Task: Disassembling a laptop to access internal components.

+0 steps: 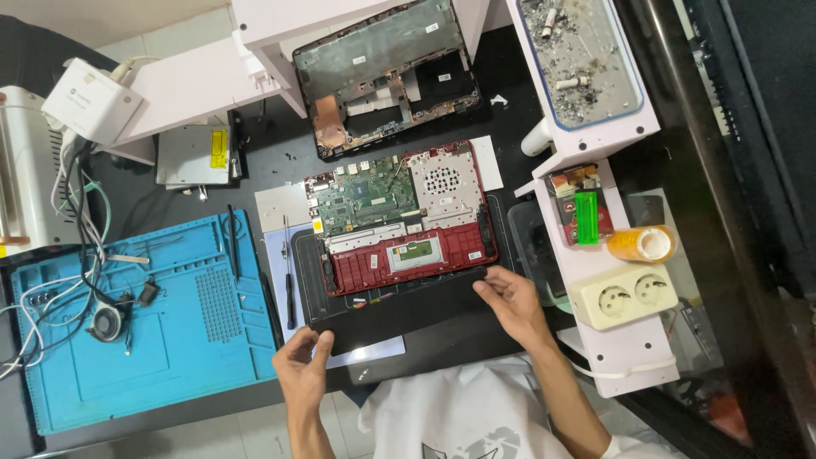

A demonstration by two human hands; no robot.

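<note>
**Two hands on a long black strip by an opened red laptop**

Closest to the camera is the person's white shirt (pixel 459 416), low in the view. Just above it are the two bare hands. The left hand (pixel 303 367) pinches the left end of a long black strip (pixel 399 308), thumb on top, so its grip is closed on that end. The right hand (pixel 512 299) has its fingertips on the right end of the same strip, and its grip looks like a light pinch too. The strip lies across the front edge of the opened red laptop (pixel 404 223), touching it, with its left end a bit nearer the person.

The laptop has its cover off. Its green board (pixel 365 197) and a silver plate with little holes (pixel 442 180) show. It sits on the dark tabletop (pixel 272 161). Behind it lies the black bottom cover (pixel 387 76), hollow side up.

A black screwdriver (pixel 290 293) lies just left of the laptop. Further left is a blue work mat (pixel 144 331) with a small round fan (pixel 108 323) and wires on it.

It looks like the strip is being lined up with the laptop's front edge. A next move would need both ends kept level and close to that edge.
</note>
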